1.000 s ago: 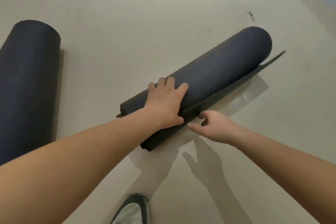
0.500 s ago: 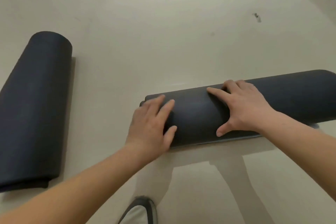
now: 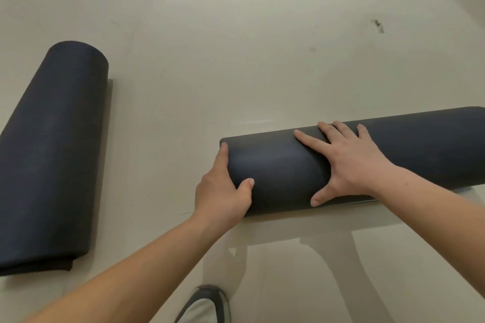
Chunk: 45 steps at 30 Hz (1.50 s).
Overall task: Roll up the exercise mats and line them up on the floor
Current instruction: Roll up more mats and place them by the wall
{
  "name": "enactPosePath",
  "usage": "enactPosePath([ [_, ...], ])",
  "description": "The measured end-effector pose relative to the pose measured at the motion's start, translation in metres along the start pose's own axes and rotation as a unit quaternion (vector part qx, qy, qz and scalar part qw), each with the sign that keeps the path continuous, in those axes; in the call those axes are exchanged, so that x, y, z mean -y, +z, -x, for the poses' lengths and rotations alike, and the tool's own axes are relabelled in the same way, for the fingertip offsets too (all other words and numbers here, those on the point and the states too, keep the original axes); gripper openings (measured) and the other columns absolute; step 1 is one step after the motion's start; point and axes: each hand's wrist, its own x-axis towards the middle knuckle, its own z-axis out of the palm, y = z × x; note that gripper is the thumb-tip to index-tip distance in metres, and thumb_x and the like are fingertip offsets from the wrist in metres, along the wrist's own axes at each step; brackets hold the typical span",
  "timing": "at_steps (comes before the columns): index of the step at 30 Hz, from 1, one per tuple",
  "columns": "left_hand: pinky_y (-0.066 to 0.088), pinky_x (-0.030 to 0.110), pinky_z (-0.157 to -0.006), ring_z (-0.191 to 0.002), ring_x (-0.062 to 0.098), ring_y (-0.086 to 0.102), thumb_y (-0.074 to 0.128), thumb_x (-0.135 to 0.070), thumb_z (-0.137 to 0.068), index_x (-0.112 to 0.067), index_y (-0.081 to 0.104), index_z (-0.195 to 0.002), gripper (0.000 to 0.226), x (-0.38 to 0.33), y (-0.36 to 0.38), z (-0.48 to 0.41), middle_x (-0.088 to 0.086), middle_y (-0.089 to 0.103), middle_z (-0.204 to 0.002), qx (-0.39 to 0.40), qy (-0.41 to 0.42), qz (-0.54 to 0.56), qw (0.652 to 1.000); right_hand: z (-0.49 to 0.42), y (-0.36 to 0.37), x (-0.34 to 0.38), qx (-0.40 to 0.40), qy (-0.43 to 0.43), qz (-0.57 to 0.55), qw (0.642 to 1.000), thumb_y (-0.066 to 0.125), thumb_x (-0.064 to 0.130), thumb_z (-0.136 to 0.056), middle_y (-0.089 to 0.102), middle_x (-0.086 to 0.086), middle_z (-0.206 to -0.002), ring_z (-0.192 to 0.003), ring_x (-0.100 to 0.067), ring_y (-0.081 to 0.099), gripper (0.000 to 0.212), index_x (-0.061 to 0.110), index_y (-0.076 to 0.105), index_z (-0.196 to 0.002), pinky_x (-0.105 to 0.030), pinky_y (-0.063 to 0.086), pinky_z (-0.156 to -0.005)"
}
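Right hand (image 3: pixel 351 165) flat, fingers spread, pressing atop rolled mat (image 3: pixel 420 149); left hand (image 3: pixel 223 191) cups its left end, fingers seemingly straight; second roll (image 3: pixel 52 152) lies well left of it.

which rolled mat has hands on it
The right mat, lying crosswise: left hand and right hand touch it. The left mat lies untouched.

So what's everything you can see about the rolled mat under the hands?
The rolled mat is dark blue-grey, matte and foam-like, wound into a thick tube. It lies on its side on the beige floor, running left to right, its right end out of view. A thin loose edge peeks out underneath at the front. The left hand cups its left end, thumb on top; the right hand presses flat on top, fingers spread.
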Motion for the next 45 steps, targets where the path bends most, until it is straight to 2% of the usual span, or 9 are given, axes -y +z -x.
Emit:
enactPosePath([
  [5,0.040,0.027,-0.108,-0.140,0.019,0.050,0.076,-0.031,-0.094,-0.037,0.022,-0.166,0.090,-0.013,0.016,-0.011,-0.011,0.046,-0.157,0.031,0.012,0.063,0.997,0.004,0.001,-0.018,0.007,0.022,-0.001,1.000,0.063,0.101,-0.042,0.001,-0.007,-0.173,-0.158,-0.036,0.001,0.147,0.060,-0.031,-0.147,-0.066,0.013,-0.123],
  [10,0.023,0.042,-0.127,-0.161,0.031,0.007,0.076,-0.057,-0.086,-0.033,0.002,-0.167,0.112,-0.019,0.014,-0.019,0.011,-0.006,-0.175,0.064,0.081,-0.189,0.976,0.004,0.003,-0.023,-0.003,0.029,-0.002,1.000,0.062,0.102,-0.040,0.008,-0.007,-0.170,-0.156,-0.035,0.009,0.147,0.059,-0.027,-0.149,-0.065,0.020,-0.121],
  [13,0.022,0.041,-0.128,-0.160,0.034,0.008,0.082,-0.059,-0.078,-0.036,-0.010,-0.164,0.128,-0.021,0.021,-0.018,0.013,-0.020,-0.172,0.104,0.118,-0.281,0.947,0.005,0.008,-0.027,-0.016,0.026,0.007,1.000,0.059,0.103,-0.039,0.010,-0.007,-0.169,-0.154,-0.035,0.012,0.147,0.058,-0.026,-0.150,-0.062,0.022,-0.120],
  [19,0.026,0.040,-0.125,-0.157,0.035,0.009,0.086,-0.053,-0.078,-0.034,-0.012,-0.163,0.131,-0.030,0.029,-0.045,0.017,-0.015,-0.170,0.097,0.158,-0.330,0.926,-0.001,0.004,-0.043,0.027,0.026,0.039,0.999,0.087,0.076,-0.048,0.003,-0.009,-0.169,-0.153,-0.037,0.011,0.159,0.053,-0.035,-0.147,-0.060,0.028,-0.117],
  [25,0.020,0.044,-0.129,-0.157,0.037,0.008,0.088,-0.052,-0.077,-0.035,-0.008,-0.164,0.130,-0.060,0.036,-0.102,0.017,-0.012,-0.170,0.115,0.244,-0.345,0.899,0.000,0.005,-0.063,0.019,0.104,0.017,0.994,0.083,0.081,-0.049,0.004,-0.010,-0.168,-0.154,-0.037,0.011,0.159,0.050,-0.035,-0.149,-0.060,0.027,-0.118],
  [29,-0.003,0.052,-0.130,-0.158,0.045,-0.015,0.078,-0.051,-0.088,-0.026,-0.009,-0.164,0.119,-0.085,0.047,-0.136,0.025,-0.020,-0.168,0.082,0.361,-0.445,0.816,-0.011,0.002,-0.075,0.023,0.153,-0.002,0.988,0.084,0.080,-0.049,0.005,-0.008,-0.170,-0.155,-0.035,0.012,0.157,0.053,-0.033,-0.150,-0.063,0.023,-0.121],
  [33,0.006,0.051,-0.128,-0.155,0.051,0.000,0.073,-0.043,-0.093,-0.029,-0.013,-0.163,0.111,-0.094,0.058,-0.146,0.030,-0.007,-0.168,0.118,0.435,-0.467,0.761,-0.016,-0.002,-0.070,0.051,0.185,-0.008,0.981,0.086,0.075,-0.054,-0.005,-0.007,-0.172,-0.158,-0.034,0.002,0.156,0.053,-0.035,-0.149,-0.064,0.019,-0.123],
  [41,0.003,0.065,-0.126,-0.152,0.061,0.001,0.068,-0.038,-0.091,-0.019,-0.004,-0.161,0.102,-0.084,0.078,-0.142,0.038,-0.003,-0.164,0.121,0.416,-0.426,0.795,-0.019,-0.008,-0.076,0.081,0.165,0.012,0.983,0.082,0.081,-0.055,-0.007,-0.011,-0.172,-0.159,-0.034,-0.001,0.153,0.053,-0.035,-0.149,-0.057,0.021,-0.125],
  [45,0.022,0.063,-0.123,-0.145,0.058,0.025,0.089,-0.064,-0.056,-0.023,0.019,-0.156,0.129,-0.080,0.083,-0.154,0.034,0.026,-0.158,0.097,0.437,-0.410,0.795,0.011,-0.003,-0.105,0.094,0.165,0.032,0.981,0.086,0.073,-0.059,-0.007,-0.015,-0.171,-0.159,-0.035,-0.003,0.153,0.054,-0.037,-0.148,-0.059,0.019,-0.124],
])
